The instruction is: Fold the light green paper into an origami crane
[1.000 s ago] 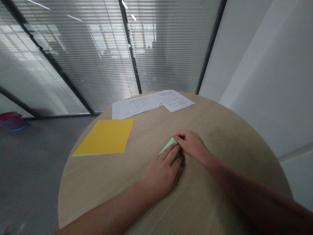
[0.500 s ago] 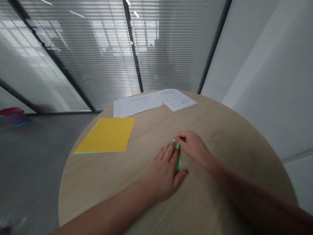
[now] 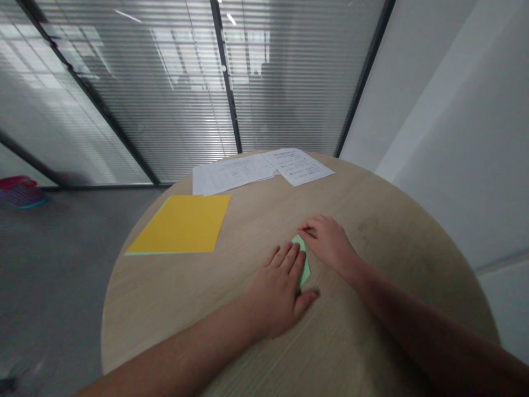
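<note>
A small piece of folded light-green paper [image 3: 306,271] lies on the round wooden table, partly covered by my left hand [image 3: 281,286]. That hand rests flat, fingers stretched out over the paper and thumb out to the right on the tabletop. My right hand [image 3: 328,240] is closed in a pinch at the paper's upper tip, thumb and index finger right at its edge. How much of the tip sits between those fingers is hard to see. The left part of the paper is hidden under my left fingers.
Yellow sheets [image 3: 182,223] with a pale green edge below lie at the table's left. White printed papers [image 3: 235,173] and another printed sheet [image 3: 297,166] lie at the far edge. A red and blue basket [image 3: 22,192] stands on the floor. Glass with blinds is behind the table [image 3: 372,220].
My right fingertips have shifted slightly at the paper's upper tip, and a little more of the green shows. My left hand stays flat on it. The view has tilted slightly.
</note>
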The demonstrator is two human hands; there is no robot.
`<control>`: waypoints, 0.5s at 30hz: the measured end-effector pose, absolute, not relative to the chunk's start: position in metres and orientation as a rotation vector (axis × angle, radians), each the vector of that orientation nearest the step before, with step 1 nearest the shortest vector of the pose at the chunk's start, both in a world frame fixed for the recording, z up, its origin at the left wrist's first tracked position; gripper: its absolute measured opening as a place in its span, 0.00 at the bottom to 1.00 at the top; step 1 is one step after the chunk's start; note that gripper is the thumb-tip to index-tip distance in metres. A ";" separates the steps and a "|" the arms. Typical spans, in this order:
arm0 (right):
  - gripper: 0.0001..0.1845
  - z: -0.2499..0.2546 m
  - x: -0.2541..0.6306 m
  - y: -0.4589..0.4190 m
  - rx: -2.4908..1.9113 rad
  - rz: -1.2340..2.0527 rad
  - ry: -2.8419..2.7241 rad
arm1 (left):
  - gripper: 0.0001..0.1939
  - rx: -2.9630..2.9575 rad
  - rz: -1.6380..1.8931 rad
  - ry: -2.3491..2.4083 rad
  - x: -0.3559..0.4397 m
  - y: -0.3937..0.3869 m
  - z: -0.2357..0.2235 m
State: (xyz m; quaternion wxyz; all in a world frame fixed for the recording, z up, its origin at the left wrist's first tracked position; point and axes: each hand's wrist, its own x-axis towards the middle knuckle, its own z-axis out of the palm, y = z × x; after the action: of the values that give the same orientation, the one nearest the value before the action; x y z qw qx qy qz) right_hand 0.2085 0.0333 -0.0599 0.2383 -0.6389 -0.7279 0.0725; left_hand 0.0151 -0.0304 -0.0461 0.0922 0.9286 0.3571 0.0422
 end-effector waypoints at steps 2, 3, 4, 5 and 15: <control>0.08 -0.062 0.211 0.034 -1.738 0.219 -1.982 | 0.40 2.765 0.136 1.065 0.015 -0.030 -0.046; 0.08 -0.062 0.212 0.035 -1.728 0.226 -1.980 | 0.40 2.768 0.143 1.071 0.015 -0.030 -0.046; 0.08 -0.063 0.214 0.036 -1.717 0.231 -1.984 | 0.39 2.769 0.149 1.079 0.014 -0.030 -0.046; 0.08 -0.063 0.216 0.037 -1.704 0.235 -1.992 | 0.38 2.770 0.153 1.087 0.014 -0.030 -0.046; 0.19 -0.051 0.233 0.023 -1.220 0.174 -2.327 | 0.36 2.777 0.143 1.050 0.015 -0.028 -0.050</control>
State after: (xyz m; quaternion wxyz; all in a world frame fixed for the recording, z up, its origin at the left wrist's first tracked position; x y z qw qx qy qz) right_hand 0.2331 0.0232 -0.0510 0.2513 -0.4485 -0.8553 0.0639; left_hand 0.0150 -0.0282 -0.0499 0.0846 0.9309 0.3521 0.0479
